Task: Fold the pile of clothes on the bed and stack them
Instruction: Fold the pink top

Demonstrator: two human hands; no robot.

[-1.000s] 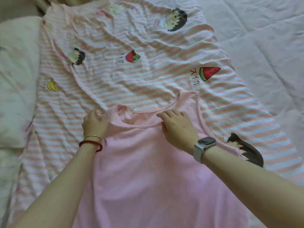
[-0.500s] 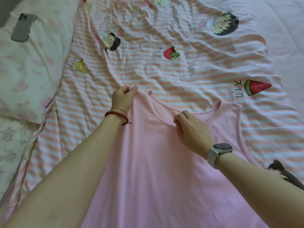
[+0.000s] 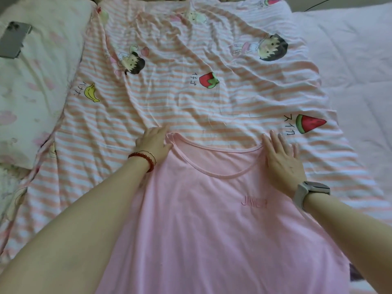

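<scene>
Open striped sheet [image 3: 169, 111] beyond the pink top [image 3: 201, 230], phone [image 3: 13, 40] far left on pillow [image 3: 42, 71]

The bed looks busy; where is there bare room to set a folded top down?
Open room: the plain quilt on the right, beyond the striped sheet, and the sheet's stretch between the strawberry print and the pink top. Crowded: the near middle, where the left hand and right hand lie on the top. The pillow carries a phone.

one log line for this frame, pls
stage: spreading top flat | left hand: on left shoulder | right hand: flat on right shoulder | pink top: face up on striped sheet, unfolded
</scene>
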